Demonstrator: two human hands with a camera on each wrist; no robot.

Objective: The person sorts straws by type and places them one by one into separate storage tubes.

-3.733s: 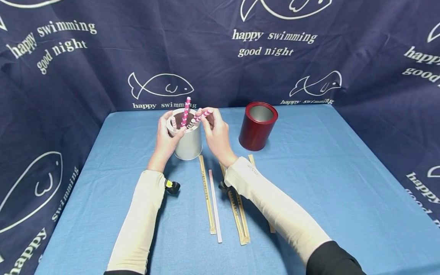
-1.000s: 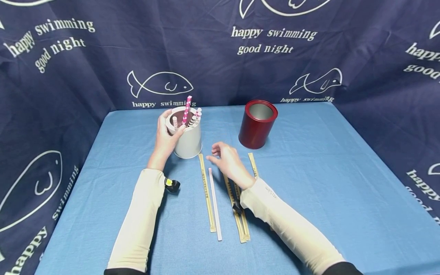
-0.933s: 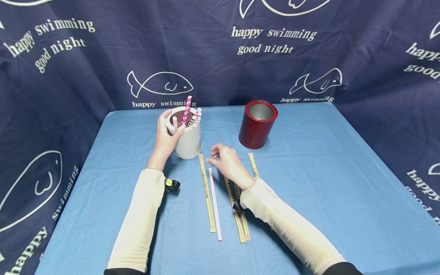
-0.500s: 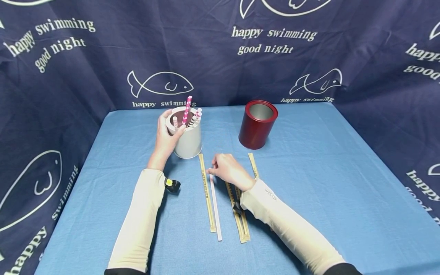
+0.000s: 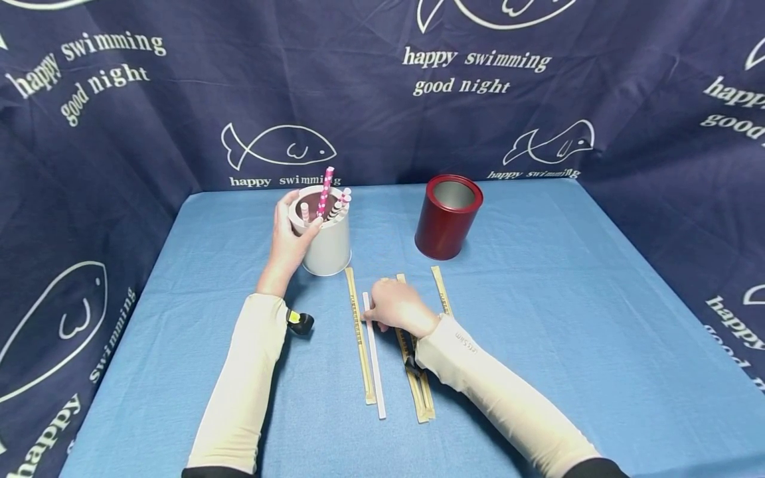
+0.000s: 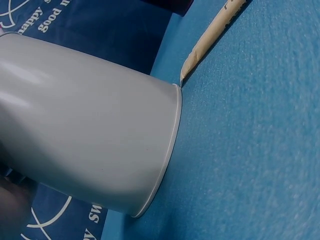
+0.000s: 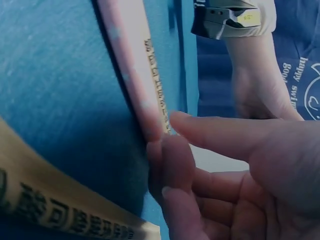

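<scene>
My left hand (image 5: 289, 239) grips the white can (image 5: 327, 249) by its rim, thumb at the near side. Several patterned paper straws stand in this can, the tallest a pink straw with white dots (image 5: 325, 191). Lower on the table, my right hand (image 5: 402, 309) is at the upper part of a pale pink paper straw (image 5: 374, 372), which lies flat. In the right wrist view, the forefinger covers part of this straw (image 6: 215, 30) (image 7: 127, 60) and the thumb is on its other side; I cannot tell whether they pinch it.
A straw in a brown paper wrapper (image 5: 360, 338) lies just left of the pale pink straw. Other wrapped straws (image 5: 422, 401) lie partly under the right wrist, and one more wrapped straw (image 5: 441, 287) shows beyond it. An open red can (image 5: 445, 226) stands at the back right.
The right hand has left the white can's rim and come down to the pale pink straw, its fingers moving along the upper part. The left hand stays on the can.
</scene>
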